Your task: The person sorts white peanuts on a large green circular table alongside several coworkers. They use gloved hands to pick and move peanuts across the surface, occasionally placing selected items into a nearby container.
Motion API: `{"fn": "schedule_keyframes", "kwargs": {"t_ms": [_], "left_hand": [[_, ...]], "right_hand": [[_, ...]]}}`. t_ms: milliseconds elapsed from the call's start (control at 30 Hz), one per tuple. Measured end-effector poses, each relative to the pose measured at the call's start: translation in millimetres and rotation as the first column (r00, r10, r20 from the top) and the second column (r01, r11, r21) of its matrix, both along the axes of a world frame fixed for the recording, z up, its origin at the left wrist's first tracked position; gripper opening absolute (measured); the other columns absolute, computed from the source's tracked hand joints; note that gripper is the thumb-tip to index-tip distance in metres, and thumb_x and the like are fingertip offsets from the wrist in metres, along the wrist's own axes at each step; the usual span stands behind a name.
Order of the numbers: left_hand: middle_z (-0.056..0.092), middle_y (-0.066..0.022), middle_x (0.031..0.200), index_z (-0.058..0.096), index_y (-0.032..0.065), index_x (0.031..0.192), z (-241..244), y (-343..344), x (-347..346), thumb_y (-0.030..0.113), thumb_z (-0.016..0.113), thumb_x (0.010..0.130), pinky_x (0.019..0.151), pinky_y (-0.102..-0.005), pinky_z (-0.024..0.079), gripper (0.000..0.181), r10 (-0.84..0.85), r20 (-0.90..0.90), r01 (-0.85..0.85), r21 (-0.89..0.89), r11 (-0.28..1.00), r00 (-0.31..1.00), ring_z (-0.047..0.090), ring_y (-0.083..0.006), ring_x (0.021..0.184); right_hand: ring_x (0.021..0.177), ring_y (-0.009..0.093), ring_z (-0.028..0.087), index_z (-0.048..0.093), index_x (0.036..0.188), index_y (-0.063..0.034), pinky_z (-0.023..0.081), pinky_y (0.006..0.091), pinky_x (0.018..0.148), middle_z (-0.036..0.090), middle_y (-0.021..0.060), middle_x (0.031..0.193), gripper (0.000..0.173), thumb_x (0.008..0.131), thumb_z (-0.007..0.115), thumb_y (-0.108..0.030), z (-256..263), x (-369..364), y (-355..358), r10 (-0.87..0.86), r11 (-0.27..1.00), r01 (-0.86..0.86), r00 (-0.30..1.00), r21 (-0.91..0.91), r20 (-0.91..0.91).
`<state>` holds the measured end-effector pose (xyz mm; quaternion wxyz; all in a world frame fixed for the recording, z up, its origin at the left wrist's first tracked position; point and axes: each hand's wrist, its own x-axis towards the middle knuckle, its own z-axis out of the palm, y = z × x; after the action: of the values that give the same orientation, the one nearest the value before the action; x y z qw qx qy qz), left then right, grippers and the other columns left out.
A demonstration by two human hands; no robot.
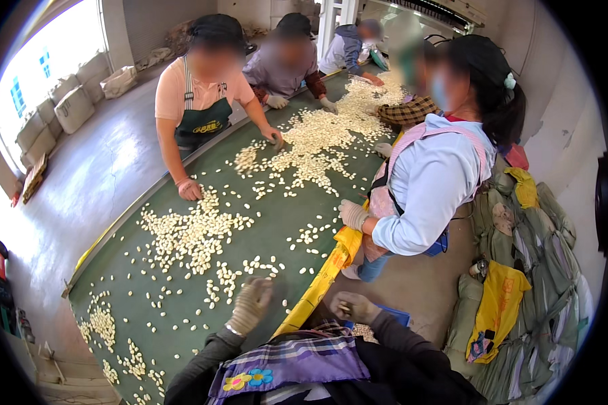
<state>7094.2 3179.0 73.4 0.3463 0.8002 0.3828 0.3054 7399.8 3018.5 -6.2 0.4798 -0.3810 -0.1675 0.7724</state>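
Observation:
My left hand, in a pale knitted glove, is over the near part of a green sorting belt, close to scattered white beans. Its back faces me, and whatever lies under the fingers is hidden. Past the belt's yellow-covered edge, my right hand is gloved too, with curled fingers. Whether it holds anything cannot be made out. Below it, a blue crate shows partly, beside some pale beans. A larger heap of beans lies farther left on the belt.
Several co-workers line both sides, their hands among a long bean pile. To my right stands a person in a light blue top. Filled sacks and a yellow sack lie on the right-hand floor. Large bags stand by the window.

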Motion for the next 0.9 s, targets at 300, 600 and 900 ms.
{"fn": "schedule_keyframes", "kwargs": {"t_ms": [300, 600, 900], "left_hand": [[0.066, -0.0158, 0.090, 0.064, 0.0023, 0.097, -79, -22, -159, 0.003, 0.061, 0.087, 0.074, -0.0383, 0.052, 0.011, 0.481, -0.096, -0.476, 0.072, 0.877, 0.871, 0.064, -0.0288, 0.084], [0.064, -0.0132, 0.086, 0.064, 0.0009, 0.097, -118, -83, -219, 0.003, 0.062, 0.090, 0.076, -0.0348, 0.052, 0.007, 0.656, -0.106, -0.663, -0.061, 0.746, 0.747, 0.063, -0.0233, 0.078], [0.069, -0.0186, 0.089, 0.064, -0.0004, 0.095, -106, -201, -280, 0.007, 0.060, 0.089, 0.077, -0.0410, 0.053, 0.010, 0.777, -0.416, -0.832, 0.081, 0.549, 0.472, 0.066, -0.0320, 0.080]], "right_hand": [[0.094, 0.030, 0.067, 0.071, 0.092, -0.0101, 0.052, 0.0416, 0.082, 0.070, 0.0140, 0.101, 0.010, 0.082, 0.070, -0.011, -97, 122, -122, -0.068, 0.839, 0.545, 0.099, 0.004, 0.993], [0.106, 0.033, 0.061, 0.065, 0.103, -0.0112, 0.048, 0.0438, 0.094, 0.066, 0.0114, 0.107, 0.018, 0.085, 0.065, -0.010, -34, 35, 164, -0.721, 0.656, -0.389, -0.068, 0.647, 0.690], [0.102, 0.036, 0.063, 0.069, 0.102, -0.0101, 0.051, 0.0454, 0.092, 0.067, 0.0141, 0.104, 0.019, 0.091, 0.062, -0.025, -48, 64, 225, -0.499, 0.828, -0.380, -0.160, 0.413, 0.852]]}}
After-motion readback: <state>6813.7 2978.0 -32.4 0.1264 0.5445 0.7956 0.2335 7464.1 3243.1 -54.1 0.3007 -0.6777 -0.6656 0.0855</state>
